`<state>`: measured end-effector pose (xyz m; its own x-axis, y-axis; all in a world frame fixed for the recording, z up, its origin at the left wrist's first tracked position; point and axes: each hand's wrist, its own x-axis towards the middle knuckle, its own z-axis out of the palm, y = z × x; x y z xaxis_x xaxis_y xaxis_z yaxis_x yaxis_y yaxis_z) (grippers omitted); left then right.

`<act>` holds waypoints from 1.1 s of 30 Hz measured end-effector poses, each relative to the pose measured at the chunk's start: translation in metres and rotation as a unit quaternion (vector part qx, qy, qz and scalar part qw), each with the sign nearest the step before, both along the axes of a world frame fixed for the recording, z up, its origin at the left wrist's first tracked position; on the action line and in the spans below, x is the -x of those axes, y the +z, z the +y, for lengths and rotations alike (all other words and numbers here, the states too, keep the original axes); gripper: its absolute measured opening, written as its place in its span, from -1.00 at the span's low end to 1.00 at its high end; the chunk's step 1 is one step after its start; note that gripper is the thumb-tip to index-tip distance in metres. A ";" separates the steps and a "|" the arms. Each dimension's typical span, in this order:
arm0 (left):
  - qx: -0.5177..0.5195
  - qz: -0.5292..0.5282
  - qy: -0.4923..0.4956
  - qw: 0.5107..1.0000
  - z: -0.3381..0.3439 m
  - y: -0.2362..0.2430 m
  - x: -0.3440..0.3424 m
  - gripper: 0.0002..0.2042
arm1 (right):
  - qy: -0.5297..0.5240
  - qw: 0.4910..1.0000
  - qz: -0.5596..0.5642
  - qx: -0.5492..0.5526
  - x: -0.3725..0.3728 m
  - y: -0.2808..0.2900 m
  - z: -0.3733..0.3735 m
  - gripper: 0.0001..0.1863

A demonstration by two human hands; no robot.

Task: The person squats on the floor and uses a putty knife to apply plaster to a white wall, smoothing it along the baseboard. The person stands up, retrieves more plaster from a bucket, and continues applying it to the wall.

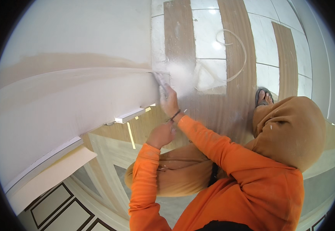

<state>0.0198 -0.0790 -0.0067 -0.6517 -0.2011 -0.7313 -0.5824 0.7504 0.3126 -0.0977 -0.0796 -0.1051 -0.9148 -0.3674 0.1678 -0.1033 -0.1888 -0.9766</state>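
My right hand, with a dark band at the wrist, grips a flat greyish pad that looks like sandpaper. The pad touches the end of the white wall's edge, and pale dust hangs beside it. Just below that wrist is my left hand, its fingers curled and partly blurred close to the band. Whatever it may hold is hidden. The wall face around the edge has a smooth, whitish coat with a beige-brown patch above.
Wood-look strips and white tiles make up the floor ahead. A pale looped strip and a dusty white patch lie there. White ledges project along the left wall. My sandalled foot stands at right.
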 end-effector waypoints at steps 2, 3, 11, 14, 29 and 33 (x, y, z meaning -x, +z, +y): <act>-0.012 0.019 0.021 1.000 0.002 -0.002 -0.013 -0.49 | 0.031 0.999 -0.016 -0.018 -0.008 0.008 0.009 -0.59; -0.012 0.035 0.022 0.999 -0.002 0.000 -0.011 -0.49 | 0.049 0.997 -0.044 -0.045 -0.001 0.001 0.013 -0.59; 0.025 -0.063 -0.017 0.998 -0.001 0.001 -0.017 -0.48 | 0.067 0.997 -0.044 -0.011 -0.012 -0.010 0.016 -0.63; 0.048 -0.102 -0.036 0.993 -0.005 0.011 0.016 -0.48 | 0.049 0.998 -0.024 -0.040 0.010 -0.028 0.012 -0.60; 0.055 -0.113 -0.041 0.991 0.000 0.009 -0.008 -0.50 | 0.081 0.996 0.002 -0.029 0.003 -0.007 0.010 -0.44; 0.090 -0.128 -0.059 0.986 0.000 0.012 0.021 -0.50 | 0.043 0.992 -0.081 -0.091 0.025 -0.035 -0.001 -0.38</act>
